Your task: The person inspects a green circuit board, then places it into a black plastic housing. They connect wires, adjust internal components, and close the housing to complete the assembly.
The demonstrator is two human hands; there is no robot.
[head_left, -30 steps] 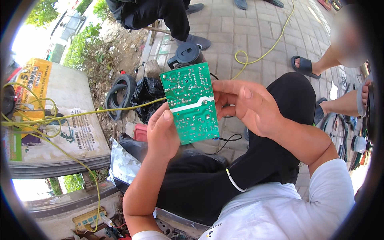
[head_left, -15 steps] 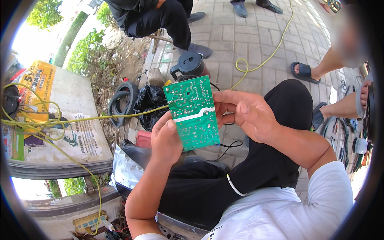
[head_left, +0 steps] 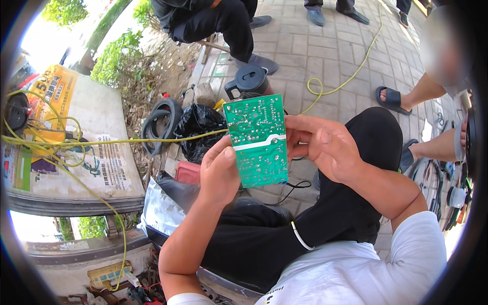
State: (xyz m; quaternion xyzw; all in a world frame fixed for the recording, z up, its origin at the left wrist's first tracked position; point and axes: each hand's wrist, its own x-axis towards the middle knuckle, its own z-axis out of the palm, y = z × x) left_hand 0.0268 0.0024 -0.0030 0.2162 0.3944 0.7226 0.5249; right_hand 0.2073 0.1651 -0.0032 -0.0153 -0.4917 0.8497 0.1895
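A green circuit board [head_left: 259,160], solder side up with a white band across its middle, is held upright in the picture between my two hands. My left hand [head_left: 218,175] grips its left edge, thumb alongside and fingers partly hidden. My right hand [head_left: 328,150] holds the right edge with bent fingers, some tucked behind the board. A black-lidded kettle [head_left: 246,77] stands beyond it, near a black plastic bag [head_left: 195,150].
A cable-strewn board table [head_left: 107,183] is at left; coiled rubber tubes [head_left: 152,127], red box [head_left: 188,173] and yellow cord [head_left: 363,66] lie on paving. A seated person's leg [head_left: 241,40] is beyond; other feet [head_left: 394,99] and tools [head_left: 437,188] are at right.
Board and both hands sit somewhat lower and further right in the picture than a second ago; the surroundings have shifted too with the camera. The grip looks the same.
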